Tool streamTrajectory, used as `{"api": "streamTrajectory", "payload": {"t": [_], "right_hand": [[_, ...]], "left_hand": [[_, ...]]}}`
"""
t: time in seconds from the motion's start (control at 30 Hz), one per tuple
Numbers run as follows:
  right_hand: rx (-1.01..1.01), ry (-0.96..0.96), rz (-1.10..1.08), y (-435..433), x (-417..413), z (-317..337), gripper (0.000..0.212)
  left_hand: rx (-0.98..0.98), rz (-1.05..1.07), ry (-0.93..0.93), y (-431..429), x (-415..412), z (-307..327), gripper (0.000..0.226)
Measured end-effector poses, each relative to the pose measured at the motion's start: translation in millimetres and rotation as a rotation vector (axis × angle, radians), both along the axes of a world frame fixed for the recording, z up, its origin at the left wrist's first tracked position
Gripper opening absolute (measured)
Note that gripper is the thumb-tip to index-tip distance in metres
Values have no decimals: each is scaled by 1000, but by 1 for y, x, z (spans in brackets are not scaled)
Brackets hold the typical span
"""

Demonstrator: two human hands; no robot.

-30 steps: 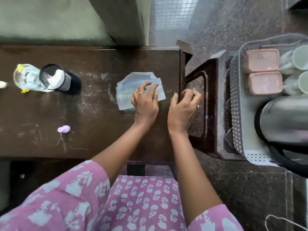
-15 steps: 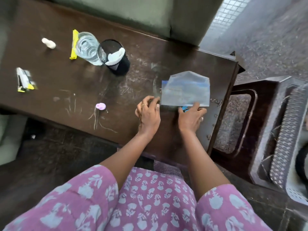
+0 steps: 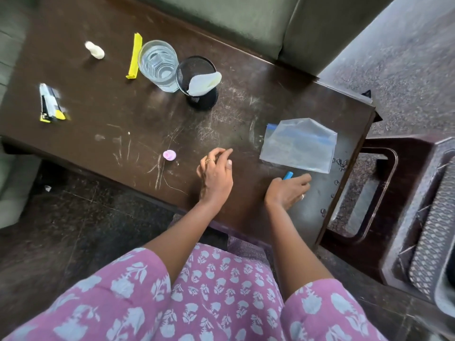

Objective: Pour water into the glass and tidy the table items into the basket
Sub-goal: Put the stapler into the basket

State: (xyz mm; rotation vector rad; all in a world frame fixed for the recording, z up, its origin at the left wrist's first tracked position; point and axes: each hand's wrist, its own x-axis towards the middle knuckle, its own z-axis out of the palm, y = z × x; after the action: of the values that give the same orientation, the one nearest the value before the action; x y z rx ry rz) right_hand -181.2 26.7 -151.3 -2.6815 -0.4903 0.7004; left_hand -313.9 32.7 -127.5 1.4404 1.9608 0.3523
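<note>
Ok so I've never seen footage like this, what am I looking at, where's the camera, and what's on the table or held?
No machine here: a person works with bare hands, and one camera worn on the head looks down at them. The left hand hovers over the dark table, holding nothing. The right hand pinches a small blue piece. On the table lie a clear zip bag, a glass of water, a black mesh cup, a yellow strip, a pink bit and a small packet. A grey basket sits off to the right.
</note>
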Motion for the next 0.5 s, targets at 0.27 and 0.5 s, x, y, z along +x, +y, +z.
{"api": "streamTrajectory", "payload": {"t": [0.27,0.5], "right_hand": [[208,30,342,0,-88,6,51],[392,51,778,33,-155,16,48]], "left_hand": [[114,117,-37,16,-50,2,32],[247,288,31,40,-128,5,31]]}}
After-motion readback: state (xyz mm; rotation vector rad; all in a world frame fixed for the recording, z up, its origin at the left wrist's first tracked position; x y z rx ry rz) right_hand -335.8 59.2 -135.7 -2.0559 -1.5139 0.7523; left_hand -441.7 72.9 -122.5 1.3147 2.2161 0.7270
